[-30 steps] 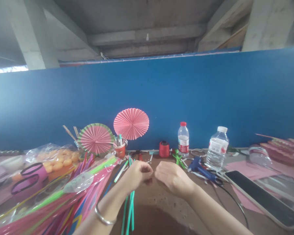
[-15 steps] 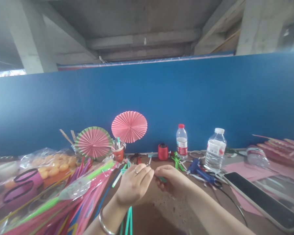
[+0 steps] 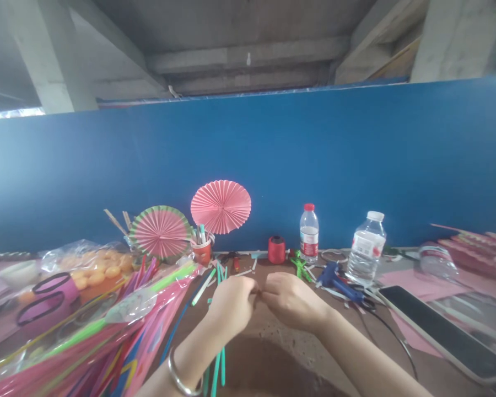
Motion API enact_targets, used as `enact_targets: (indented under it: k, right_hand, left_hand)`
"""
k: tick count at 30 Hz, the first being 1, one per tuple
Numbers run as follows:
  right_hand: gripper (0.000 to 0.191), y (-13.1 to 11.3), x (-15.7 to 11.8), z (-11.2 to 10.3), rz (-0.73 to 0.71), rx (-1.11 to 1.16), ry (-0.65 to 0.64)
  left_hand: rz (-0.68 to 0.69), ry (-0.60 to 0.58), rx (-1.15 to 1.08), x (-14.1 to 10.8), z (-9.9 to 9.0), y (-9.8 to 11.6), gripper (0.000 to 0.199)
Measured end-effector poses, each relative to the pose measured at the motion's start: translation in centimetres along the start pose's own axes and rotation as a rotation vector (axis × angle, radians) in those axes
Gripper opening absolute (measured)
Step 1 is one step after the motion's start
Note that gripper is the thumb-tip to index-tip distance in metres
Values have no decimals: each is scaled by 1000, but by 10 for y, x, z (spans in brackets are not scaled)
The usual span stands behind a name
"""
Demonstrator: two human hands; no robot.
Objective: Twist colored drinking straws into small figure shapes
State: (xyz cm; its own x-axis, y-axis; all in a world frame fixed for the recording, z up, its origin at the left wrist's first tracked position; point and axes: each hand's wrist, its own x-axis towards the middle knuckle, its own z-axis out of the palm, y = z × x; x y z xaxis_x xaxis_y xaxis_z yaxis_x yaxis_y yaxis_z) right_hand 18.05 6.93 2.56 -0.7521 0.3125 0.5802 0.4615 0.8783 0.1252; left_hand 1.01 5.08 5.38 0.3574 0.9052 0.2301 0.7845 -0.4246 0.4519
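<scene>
My left hand (image 3: 233, 303) and my right hand (image 3: 293, 300) meet knuckle to knuckle above the brown table, both closed with fingers curled inward. Whatever they pinch between them is hidden behind the fingers. Below my left wrist, which wears a silver bangle (image 3: 177, 370), lie thin teal strips (image 3: 217, 366). A white marker-like stick (image 3: 203, 286) with a green end lies just left of that hand. Beyond the hands stands a red spool (image 3: 276, 251) with a dark top.
Plastic-wrapped coloured strips (image 3: 119, 336) fill the left. Pleated pink paper fans (image 3: 221, 207) stand behind, by a cup of pens (image 3: 201, 252). At right are water bottles (image 3: 366, 248), a blue glue gun (image 3: 341, 284) with a cord, and a phone (image 3: 442, 331). A blue partition (image 3: 273, 149) closes the back.
Both hands have turned and curled inward, knuckles now facing me. The bit of teal that showed in my right hand is now out of sight. The view has shifted slightly.
</scene>
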Motion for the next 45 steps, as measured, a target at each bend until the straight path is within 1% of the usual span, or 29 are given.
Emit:
enact_targets:
  k: [2, 3, 5, 7, 8, 11, 12, 13, 14, 16, 17, 18, 19, 22, 24, 27, 29, 32, 36, 39, 43, 45]
  right_hand:
    - [20, -1, -1, 7, -32, -78, -43]
    - [20, -1, -1, 10, -26, -99, -67]
    - [21, -3, 1, 14, 24, -112, -97]
    - [18, -5, 3, 13, 109, -85, -64]
    - [17, -6, 5, 12, 165, -60, -14]
    - [34, -14, 9, 9, 377, 48, 182]
    - [33, -18, 10, 11, 440, 88, 211]
    - [29, -23, 10, 15, 497, 131, 209]
    - [23, -28, 11, 21, 538, 178, 164]
    - [17, -39, 13, 39, 636, 265, 22]
    - [16, -43, 16, 51, 703, 322, -61]
    - [16, -46, 19, 62, 802, 371, -139]
    - [17, -48, 23, 74, 837, 381, -175]
    - [17, -45, 43, 103, 924, 369, -245]
    - [21, -38, 58, 117, 1008, 328, -266]
    - [19, -25, 76, 131, 1088, 295, -301]
    - [18, -18, 82, 136, 1118, 294, -307]
    - [18, -5, 82, 137, 1153, 326, -284]
    - [17, 16, 70, 126, 1162, 417, -210]
    - [16, 28, 57, 112, 1151, 492, -131]
    - [14, 32, 40, 87, 1107, 637, -11]
    - [26, 31, 34, 75, 1087, 708, 50]
  left_hand:
    - [-129, -122, -345, 3, 6, -9, 15]
    - [-160, -153, -438, 4, 9, -14, 14]
    - [-196, -172, -531, 6, 15, -24, 12]
    - [-226, -134, -590, 8, 16, -34, 9]
    - [-243, -98, -630, 8, 14, -38, 8]
    - [-295, 37, -779, 6, -2, -52, 6]
    - [-313, 77, -833, 4, -9, -56, 7]
    - [-329, 115, -886, 0, -15, -60, 8]
    - [-343, 150, -935, -4, -20, -64, 7]
    - [-365, 215, -1022, -15, -25, -70, 8]
    - [-376, 244, -1059, -20, -24, -73, 9]
    - [-387, 269, -1092, -25, -23, -75, 10]
    - [-398, 293, -1121, -29, -21, -77, 11]
    - [-418, 340, -1195, -38, -10, -82, 12]
    - [-417, 361, -1230, -40, -3, -83, 12]
    - [-399, 374, -1259, -42, 5, -83, 13]
    - [-383, 373, -1269, -42, 8, -81, 13]
    - [-371, 367, -1286, -43, 11, -80, 12]
    - [-380, 349, -1309, -44, 14, -77, 19]
    - [-413, 338, -1324, -45, 17, -73, 20]
    - [-443, 278, -1392, -44, 18, -64, 17]
    - [-431, 250, -1416, -43, 18, -58, 15]
